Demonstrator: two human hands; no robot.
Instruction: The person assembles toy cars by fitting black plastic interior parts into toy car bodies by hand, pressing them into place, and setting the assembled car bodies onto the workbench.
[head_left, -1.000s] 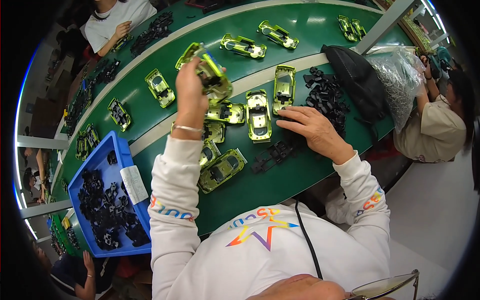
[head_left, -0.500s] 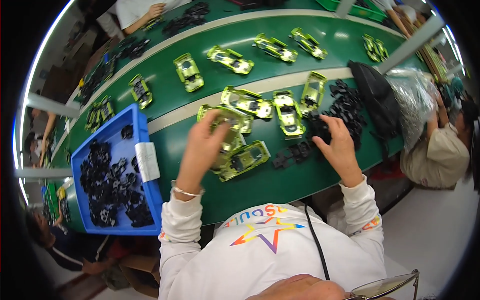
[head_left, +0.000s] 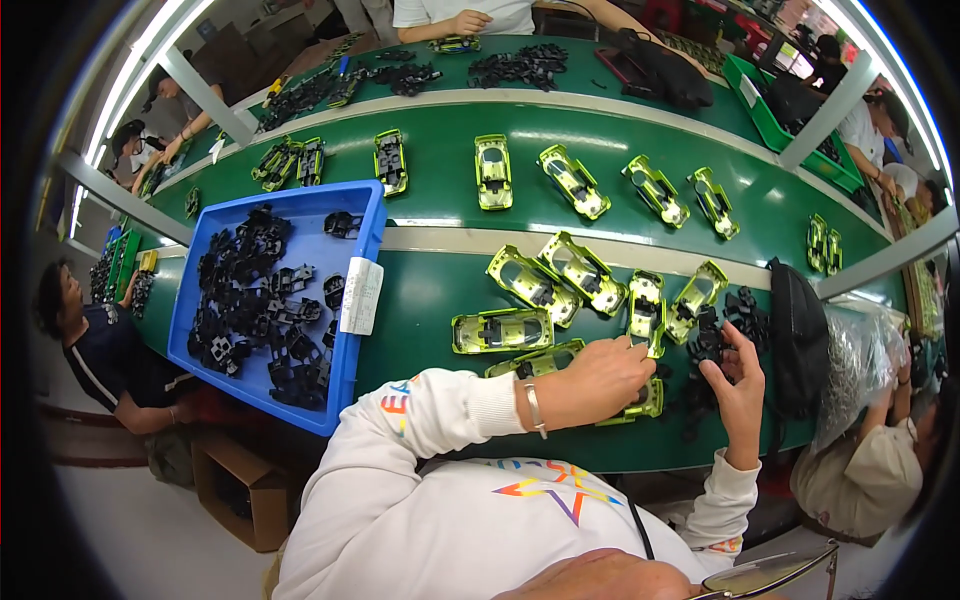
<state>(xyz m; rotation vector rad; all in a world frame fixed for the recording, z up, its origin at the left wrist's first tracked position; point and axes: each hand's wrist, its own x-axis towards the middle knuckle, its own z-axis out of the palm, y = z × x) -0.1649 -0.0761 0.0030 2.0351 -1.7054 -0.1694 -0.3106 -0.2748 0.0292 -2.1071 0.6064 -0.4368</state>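
My left hand point(head_left: 600, 382) reaches across in front of me with its fingers closed over a lime-green toy car body point(head_left: 648, 402). The hand hides most of that body. To its right, my right hand point(head_left: 738, 390) is at the pile of black plastic parts point(head_left: 708, 340), with thumb and fingers curved and apart. Whether a part lies between them is hard to see. Several more green car bodies lie beyond my hands, among them one upright body point(head_left: 646, 308) and a tilted one point(head_left: 697, 298). Another body point(head_left: 502, 330) lies left of my left hand.
A blue bin point(head_left: 352, 375) of black parts stands at the left. More car bodies, such as one point(head_left: 493, 172), are spaced along the green bench strip beyond the pale ledge point(head_left: 440, 239). A black bag point(head_left: 797, 340) and clear plastic wrap point(head_left: 855, 370) lie at the right. Other people work around.
My left hand has moved right from the cluster of car bodies to the space beside my right hand. My right hand stays by the black parts. The view has shifted, bringing more of the bin in.
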